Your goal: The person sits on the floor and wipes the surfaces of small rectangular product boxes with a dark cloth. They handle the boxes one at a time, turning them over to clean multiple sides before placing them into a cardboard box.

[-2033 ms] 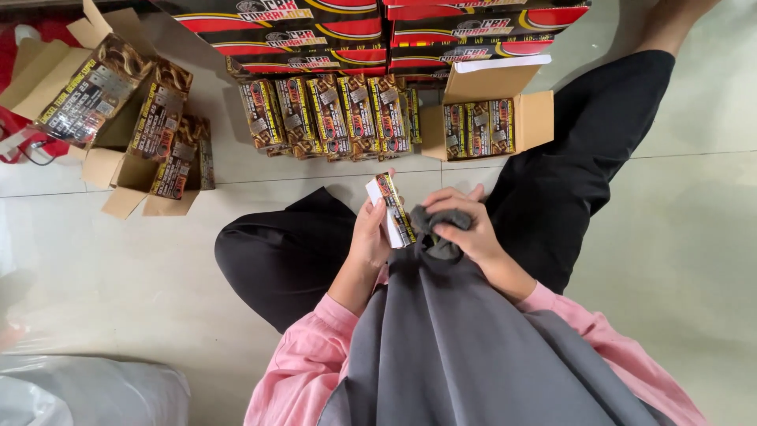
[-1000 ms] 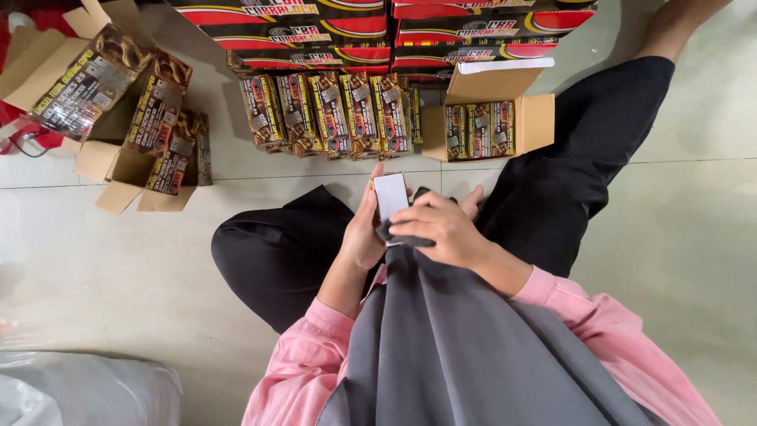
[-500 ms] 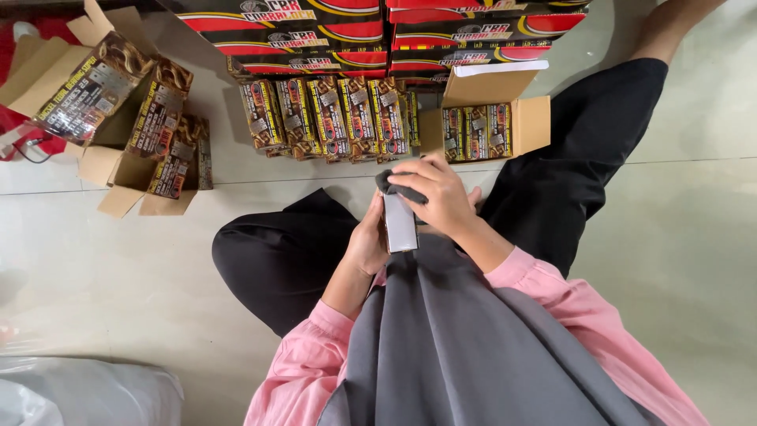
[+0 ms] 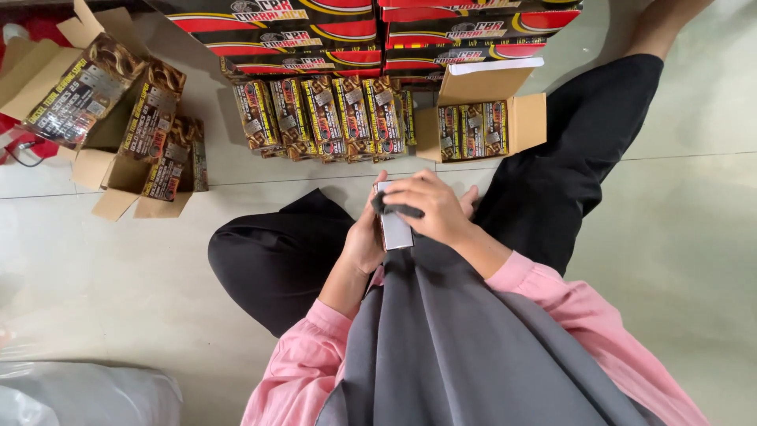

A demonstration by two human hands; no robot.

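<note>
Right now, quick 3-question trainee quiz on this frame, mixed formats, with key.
1. True or false: the left hand and right hand both grip one small pale packet.
2. Multiple choice: where is the open cardboard box of upright packs?
A. on the person's lap
B. on the tiled floor ahead of the hands
C. on the white bag
3. Fill in: the dark strip across the packet lies under the ___ hand's fingers.

Key: 1 true; 2 B; 3 right.
</note>
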